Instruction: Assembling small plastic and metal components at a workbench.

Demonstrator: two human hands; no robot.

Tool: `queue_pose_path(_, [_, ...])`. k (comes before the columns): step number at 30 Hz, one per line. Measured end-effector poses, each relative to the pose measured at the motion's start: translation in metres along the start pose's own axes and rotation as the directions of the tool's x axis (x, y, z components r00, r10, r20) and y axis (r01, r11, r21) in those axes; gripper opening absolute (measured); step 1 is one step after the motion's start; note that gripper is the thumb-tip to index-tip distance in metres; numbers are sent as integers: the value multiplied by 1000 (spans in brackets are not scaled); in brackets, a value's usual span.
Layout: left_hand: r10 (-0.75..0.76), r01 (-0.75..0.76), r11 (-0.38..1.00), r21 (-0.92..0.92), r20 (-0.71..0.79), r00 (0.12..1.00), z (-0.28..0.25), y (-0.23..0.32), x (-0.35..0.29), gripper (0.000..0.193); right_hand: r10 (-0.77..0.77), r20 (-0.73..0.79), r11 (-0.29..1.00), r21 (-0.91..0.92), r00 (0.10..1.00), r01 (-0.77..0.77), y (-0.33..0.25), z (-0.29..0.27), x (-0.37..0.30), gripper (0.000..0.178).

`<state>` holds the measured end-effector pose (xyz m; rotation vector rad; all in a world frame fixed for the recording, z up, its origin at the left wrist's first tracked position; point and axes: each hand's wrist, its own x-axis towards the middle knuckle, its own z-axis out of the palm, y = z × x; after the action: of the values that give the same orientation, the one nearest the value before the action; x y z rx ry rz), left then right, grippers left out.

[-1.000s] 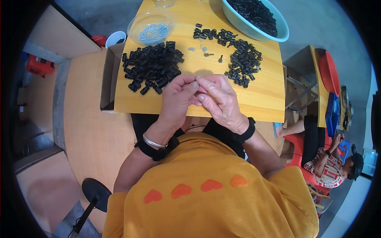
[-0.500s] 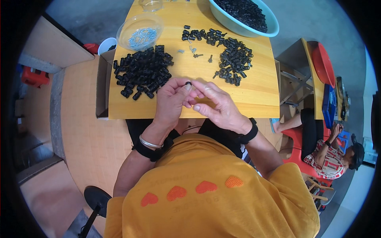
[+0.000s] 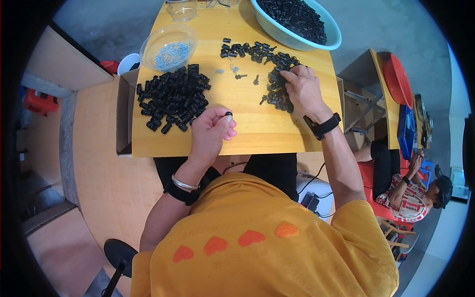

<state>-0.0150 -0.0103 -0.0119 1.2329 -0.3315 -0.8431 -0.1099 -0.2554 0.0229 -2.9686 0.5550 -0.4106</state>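
My left hand is closed over the front part of the table, pinching a small black plastic fitting between thumb and forefinger. Farther out to the right, my right hand reaches into a curved heap of small black plastic parts. Its fingers are drawn together at the heap, and what they grip is hidden. Beside my left hand lies a big pile of black ribbed cylindrical fittings. A few loose silver screws and black pieces are scattered between the two piles.
A clear round dish of silver screws stands at the table's left edge, with a clear tub beyond. The light-blue basin at the far right holds many black parts. Another person sits at right by a side table with a red basin.
My right hand has left my left hand and moved away and to the right, into the heap of black parts. My left hand has shifted slightly, still holding the black fitting.
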Motion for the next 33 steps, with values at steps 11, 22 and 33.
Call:
queue_pose_path(11, [17, -17, 1000, -1, 38, 999, -2, -2, 0, 11, -20, -1, 993, 117, 1000, 20, 7, -1, 8, 21])
queue_pose_path(22, [11, -9, 999, -42, 38, 999, -3, -3, -2, 12, -82, 74, 991, 111, 994, 74, 3, 8, 32, 25])
queue_pose_path(33, [4, -2, 999, -47, 55, 998, -4, -3, -2, 14, -241, 200, 970, 25, 950, 241, -1, 25, 81, 46])
